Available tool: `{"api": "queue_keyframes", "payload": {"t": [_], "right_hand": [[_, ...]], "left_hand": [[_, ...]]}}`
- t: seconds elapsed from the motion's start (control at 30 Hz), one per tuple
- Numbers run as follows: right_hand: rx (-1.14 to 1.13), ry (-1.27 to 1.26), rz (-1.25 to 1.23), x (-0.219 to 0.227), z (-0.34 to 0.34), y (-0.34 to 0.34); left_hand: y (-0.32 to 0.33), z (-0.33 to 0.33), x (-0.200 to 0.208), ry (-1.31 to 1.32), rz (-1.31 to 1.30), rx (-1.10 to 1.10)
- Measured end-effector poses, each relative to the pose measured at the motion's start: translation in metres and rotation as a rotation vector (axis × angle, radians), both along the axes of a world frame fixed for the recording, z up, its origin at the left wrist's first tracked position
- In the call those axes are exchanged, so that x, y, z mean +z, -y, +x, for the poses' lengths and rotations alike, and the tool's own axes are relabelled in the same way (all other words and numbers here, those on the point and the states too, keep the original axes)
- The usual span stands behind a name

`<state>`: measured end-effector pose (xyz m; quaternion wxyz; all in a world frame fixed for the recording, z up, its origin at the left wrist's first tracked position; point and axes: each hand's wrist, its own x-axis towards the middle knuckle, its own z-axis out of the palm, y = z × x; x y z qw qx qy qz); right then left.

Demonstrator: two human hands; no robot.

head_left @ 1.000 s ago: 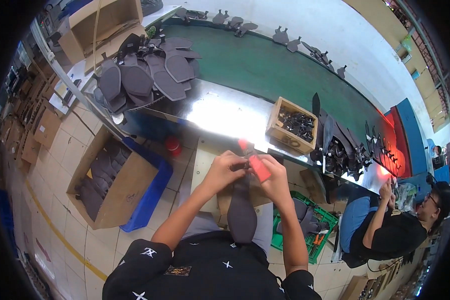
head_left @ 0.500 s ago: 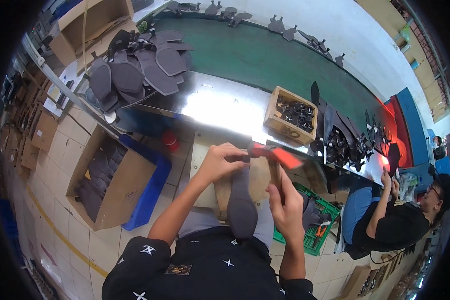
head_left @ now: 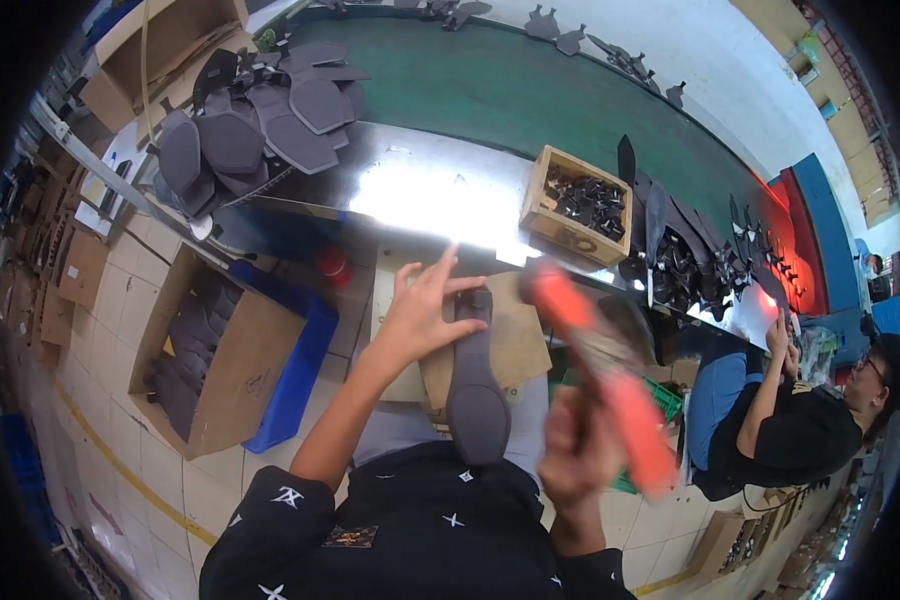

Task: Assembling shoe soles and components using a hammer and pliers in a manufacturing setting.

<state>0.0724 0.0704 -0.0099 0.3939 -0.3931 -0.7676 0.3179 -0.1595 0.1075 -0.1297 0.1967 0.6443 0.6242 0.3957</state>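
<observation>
A dark grey shoe sole (head_left: 478, 405) lies lengthwise before me, its broad end toward my body and its narrow heel end over a pale wooden board (head_left: 523, 350). Beside that heel end is my left hand (head_left: 420, 310), open, thumb and fingers spread; the thumb tip reaches the sole's edge. A small dark piece sits on the heel end, too small to name. My right hand (head_left: 578, 450) is closed round the handle of a hammer (head_left: 610, 380) with a red-orange head. Motion smears the hammer, raised to the right of the sole.
On the bench ahead stand a wooden box (head_left: 580, 210) of small dark parts and a pile of grey soles (head_left: 260, 120). A green conveyor belt (head_left: 450, 80) runs behind. Left is a carton (head_left: 235, 385) of soles in a blue crate (head_left: 305, 370). A co-worker (head_left: 790, 420) sits at right.
My right hand has swung the hammer up off the heel end and to the right. The fingers of my left hand have spread from a pinch at the heel.
</observation>
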Motion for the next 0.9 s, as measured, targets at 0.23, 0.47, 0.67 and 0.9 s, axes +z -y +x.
{"api": "queue_keyframes", "payload": {"t": [0.23,0.47,0.67,0.9], "right_hand": [[0.016,-0.005,0.107,-0.003,-0.008,-0.011],[0.059,0.121,0.013,-0.035,-0.001,-0.02],[-0.047,0.1,0.047,-0.02,0.013,-0.033],[0.28,0.59,0.234,-0.059,-0.008,-0.055]], "left_hand": [[0.003,-0.006,-0.004,-0.135,-0.105,0.057],[-0.002,-0.009,0.0,-0.248,-0.053,0.048],[0.04,0.009,0.027,0.261,0.116,-0.285],[0.101,0.032,0.088,0.69,-0.147,-0.277]]}}
